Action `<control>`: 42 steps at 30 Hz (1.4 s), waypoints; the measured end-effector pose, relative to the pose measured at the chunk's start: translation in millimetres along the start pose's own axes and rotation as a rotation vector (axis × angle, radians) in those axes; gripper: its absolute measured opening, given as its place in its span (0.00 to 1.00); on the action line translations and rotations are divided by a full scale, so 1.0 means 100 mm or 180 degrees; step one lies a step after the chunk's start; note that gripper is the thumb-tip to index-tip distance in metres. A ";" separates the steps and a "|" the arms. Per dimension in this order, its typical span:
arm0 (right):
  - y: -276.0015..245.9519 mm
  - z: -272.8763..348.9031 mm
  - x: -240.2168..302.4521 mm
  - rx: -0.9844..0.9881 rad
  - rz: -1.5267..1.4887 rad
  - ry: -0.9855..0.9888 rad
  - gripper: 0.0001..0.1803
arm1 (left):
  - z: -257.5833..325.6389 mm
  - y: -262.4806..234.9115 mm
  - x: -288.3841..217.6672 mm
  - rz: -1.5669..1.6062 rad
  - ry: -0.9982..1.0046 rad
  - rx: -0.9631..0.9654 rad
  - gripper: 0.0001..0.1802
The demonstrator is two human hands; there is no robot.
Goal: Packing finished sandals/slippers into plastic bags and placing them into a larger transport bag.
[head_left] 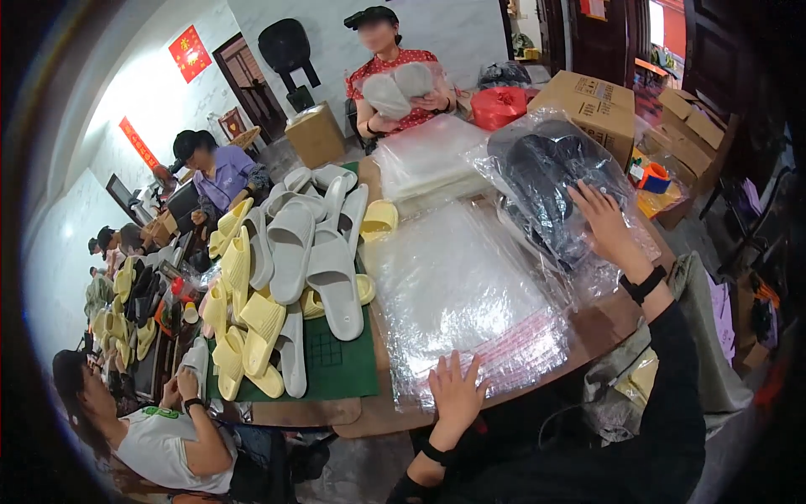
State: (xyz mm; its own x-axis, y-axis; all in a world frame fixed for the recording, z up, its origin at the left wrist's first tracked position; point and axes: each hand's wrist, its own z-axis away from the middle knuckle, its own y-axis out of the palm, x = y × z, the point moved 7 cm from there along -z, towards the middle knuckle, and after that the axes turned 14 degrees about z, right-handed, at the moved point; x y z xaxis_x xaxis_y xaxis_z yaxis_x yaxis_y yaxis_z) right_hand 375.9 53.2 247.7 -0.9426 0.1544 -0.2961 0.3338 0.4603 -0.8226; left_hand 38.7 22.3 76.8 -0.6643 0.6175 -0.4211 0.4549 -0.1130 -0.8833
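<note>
Brown table [348,422] in a workroom, marbled wall [453,42] behind, co-worker in red [410,118] across from me holding a pale pair [388,94]. Head view, only one I have: left hand [458,396] is palm-down, fingers spread, on the near edge of the flat stack of clear bags [462,286], by the pink-marked strip; nothing gripped that I can see. Right hand [606,223] is unclenched, fingers stretched over the bagged dark slippers [546,160], which sit on the table beyond the stack, to its right, cardboard box [592,105] just behind. Off to the left: grey slippers [291,248] and yellow slippers [262,328] heaped loose, partly on a green mat [357,365]. My read: bagging work, at the point of handling the filled bags on the right with the empties under the left. Next move calls for the left fingertips to part one film from the stack, and the right to settle the slick pile so it doesn't slide. Hard to make out: pair count under the crinkled film, glare over the empties, right thumb against the plastic; can't tell if it pinches any. Lower forearms run into shadow.
</note>
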 end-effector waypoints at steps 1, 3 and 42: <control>-0.04 0.04 0.02 0.0033 -0.0287 -0.0166 0.44 | 0.00 -0.02 -0.01 0.0064 -0.0006 0.0016 0.28; -0.16 0.18 0.12 -0.0081 -0.0479 -0.0412 0.46 | -0.01 -0.02 0.00 0.0131 -0.0024 0.0018 0.28; -2.02 1.70 -1.47 -0.3118 -0.2737 0.2661 0.09 | -0.03 1.74 -2.83 0.2536 0.2545 0.3798 0.40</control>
State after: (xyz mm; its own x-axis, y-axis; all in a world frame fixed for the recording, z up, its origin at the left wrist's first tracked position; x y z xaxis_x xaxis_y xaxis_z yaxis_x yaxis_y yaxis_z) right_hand 448.4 -210.7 375.2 -0.6884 -0.1739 0.7042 -0.1147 0.9847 0.1311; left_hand 307.6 -169.5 42.9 0.1284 0.2916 -0.9479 -0.4271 -0.8464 -0.3182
